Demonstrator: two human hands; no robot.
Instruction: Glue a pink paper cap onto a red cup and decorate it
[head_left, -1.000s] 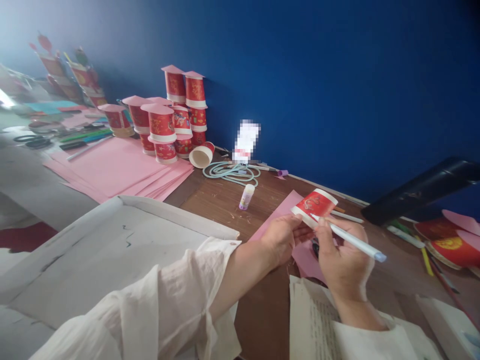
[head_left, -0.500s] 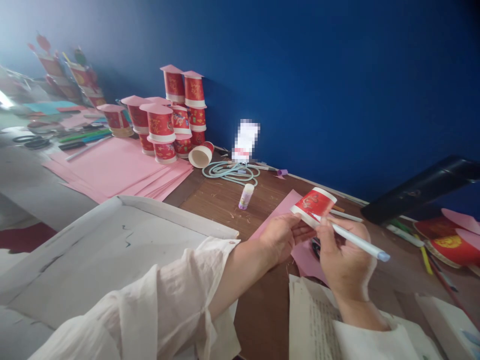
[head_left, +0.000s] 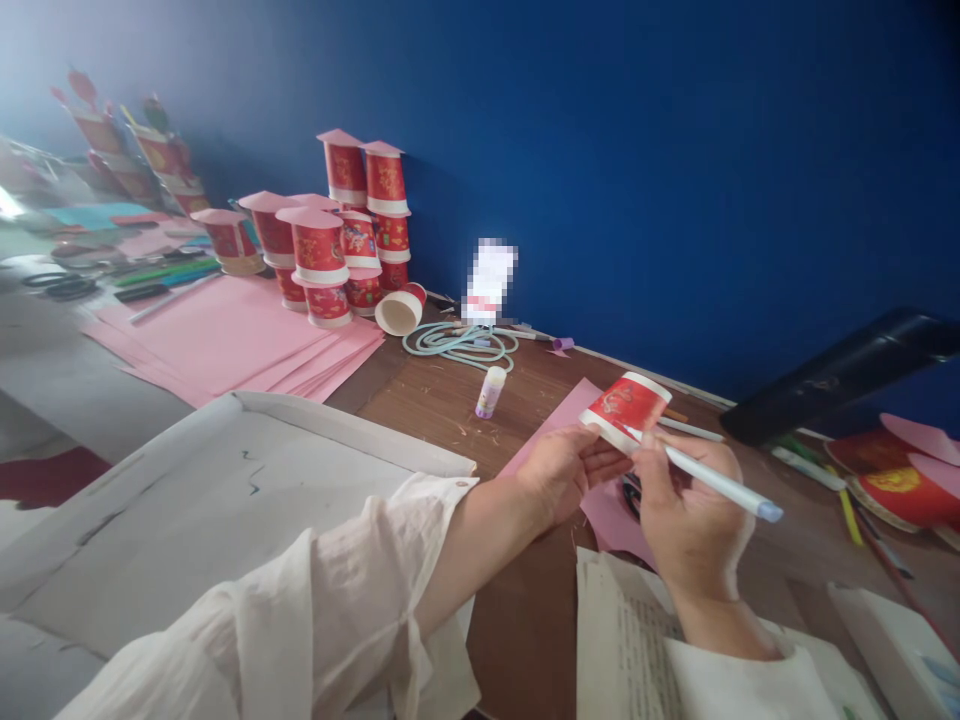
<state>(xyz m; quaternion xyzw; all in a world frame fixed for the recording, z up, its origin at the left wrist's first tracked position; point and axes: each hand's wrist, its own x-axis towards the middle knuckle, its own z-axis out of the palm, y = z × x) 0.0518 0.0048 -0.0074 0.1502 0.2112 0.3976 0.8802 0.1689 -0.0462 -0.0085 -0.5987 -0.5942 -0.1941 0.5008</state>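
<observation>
My left hand [head_left: 564,472] holds a red and white paper cup [head_left: 626,409] tilted on its side above a pink paper sheet [head_left: 559,425]. My right hand [head_left: 686,515] grips a pale blue pen [head_left: 716,482] whose tip touches the cup's rim. Both hands hover over the brown wooden table [head_left: 450,410]. White sleeves cover both of my forearms.
Several red cups with pink lids [head_left: 337,235] are stacked by the blue wall, beside a pile of pink paper [head_left: 225,335]. A glue stick [head_left: 490,391], a coiled cable [head_left: 459,343], a white board [head_left: 217,480], a black object [head_left: 840,375] and loose pens lie around.
The cup and both hands stay almost in place. The pen has tilted slightly against the cup's rim.
</observation>
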